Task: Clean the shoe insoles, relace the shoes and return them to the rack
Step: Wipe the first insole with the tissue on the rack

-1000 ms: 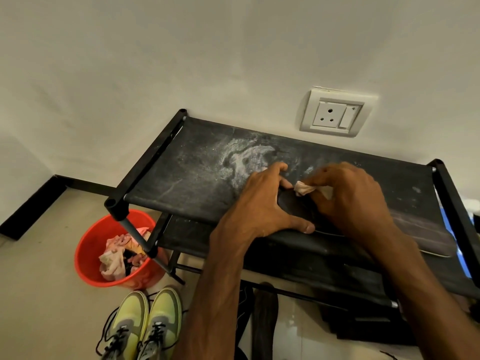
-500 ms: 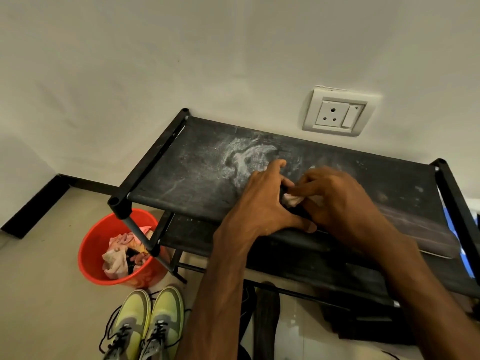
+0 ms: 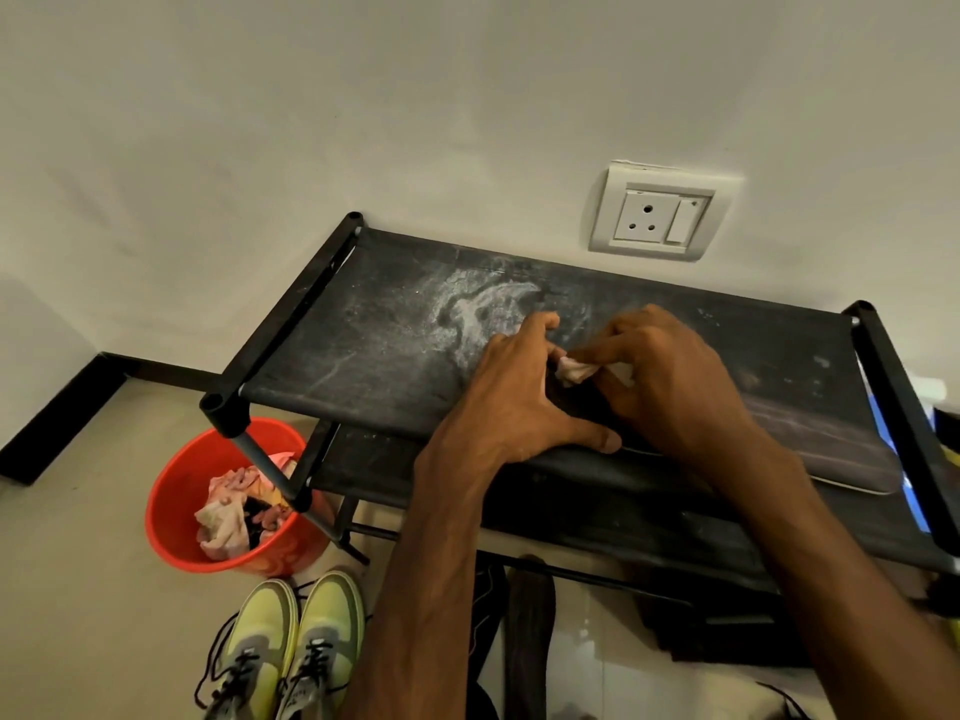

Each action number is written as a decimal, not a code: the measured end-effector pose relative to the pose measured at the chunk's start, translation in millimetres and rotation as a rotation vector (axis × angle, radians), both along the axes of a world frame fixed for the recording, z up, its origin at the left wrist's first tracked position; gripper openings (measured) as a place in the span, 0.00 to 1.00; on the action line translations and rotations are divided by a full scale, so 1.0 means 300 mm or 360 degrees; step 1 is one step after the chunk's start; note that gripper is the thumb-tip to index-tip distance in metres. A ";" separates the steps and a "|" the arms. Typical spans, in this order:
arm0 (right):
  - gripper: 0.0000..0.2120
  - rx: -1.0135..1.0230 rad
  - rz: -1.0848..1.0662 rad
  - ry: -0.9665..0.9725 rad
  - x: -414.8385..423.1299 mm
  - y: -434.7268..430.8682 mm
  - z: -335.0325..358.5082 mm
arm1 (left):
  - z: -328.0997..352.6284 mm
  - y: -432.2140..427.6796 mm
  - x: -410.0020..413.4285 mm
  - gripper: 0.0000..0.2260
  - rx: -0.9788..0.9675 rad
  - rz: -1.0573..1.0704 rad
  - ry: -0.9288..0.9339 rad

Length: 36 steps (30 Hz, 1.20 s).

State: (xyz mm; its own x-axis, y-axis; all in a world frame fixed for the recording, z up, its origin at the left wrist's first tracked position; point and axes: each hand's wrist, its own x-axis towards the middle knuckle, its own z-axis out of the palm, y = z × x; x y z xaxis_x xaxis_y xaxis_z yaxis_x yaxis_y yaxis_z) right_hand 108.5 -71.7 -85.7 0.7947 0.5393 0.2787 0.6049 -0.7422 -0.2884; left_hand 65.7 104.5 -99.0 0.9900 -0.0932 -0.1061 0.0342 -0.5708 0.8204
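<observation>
**Q:** State of the right hand [image 3: 670,387]?
**A:** Fingers curled. Thumb and fingertips pinch a small pale crumpled cloth [image 3: 574,368]. The wad sticks out of the grip toward the left hand and touches the dark surface beneath it.

**Q:** State of the left hand [image 3: 519,402]?
**A:** Fingers straight and spread, palm down, grasping nothing. It presses on one end of a long dark flat insole [image 3: 831,449], immediately left of the grip. The thumb lies along the front edge, just below the grip.

**Q:** Location of the insole?
**A:** It lies flat on the top tier of the black fabric-shelved tube-frame shoe rack [image 3: 363,356]. It starts under the grip and runs rightward past the right wrist, along the shelf's front edge.

**Q:** Other items?
**A:** A white powdery smear [image 3: 483,314] marks the shelf just beyond and left of the grip. A white wall socket plate [image 3: 657,220] sits above the grip. A round red plastic bucket [image 3: 176,491] holding crumpled rags [image 3: 223,522] stands on the floor well down-left of the grip, beside the rack's corner post. A pair of yellow-green laced sneakers [image 3: 291,652] stands nearer the camera than the bucket, well apart from the grip
</observation>
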 end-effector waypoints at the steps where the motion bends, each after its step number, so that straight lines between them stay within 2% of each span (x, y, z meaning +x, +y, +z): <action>1: 0.13 0.0003 -0.0061 -0.0018 0.008 -0.006 0.001 | 0.000 0.001 0.000 0.57 -0.0003 0.0001 -0.0001; 6: 0.11 -0.0006 0.0299 0.0111 -0.033 0.032 0.012 | 0.000 0.004 0.005 0.57 -0.0004 -0.0008 0.0014; 12: 0.11 -0.0024 -0.0125 0.0006 0.045 -0.056 0.001 | -0.009 0.007 0.003 0.55 0.0019 0.0022 -0.0028; 16: 0.09 0.0246 -0.0233 -0.0023 0.055 -0.104 0.033 | -0.011 0.006 0.005 0.54 0.0031 0.0013 -0.0020; 20: 0.10 0.0432 -0.0218 0.0206 0.046 -0.118 0.070 | -0.012 0.008 0.009 0.54 0.0030 0.0015 -0.0011; 27: 0.11 0.0086 0.0061 0.0151 0.023 -0.037 0.018 | -0.024 0.013 0.012 0.55 -0.0009 0.0024 -0.0001; 32: 0.12 0.0017 0.0320 0.0233 -0.014 0.001 0.021 | -0.025 0.014 0.013 0.56 -0.0031 0.0009 0.0016; 36: 0.14 0.0012 0.0063 0.0115 0.033 -0.068 0.012 | -0.018 0.009 0.008 0.52 -0.0010 0.0030 -0.0005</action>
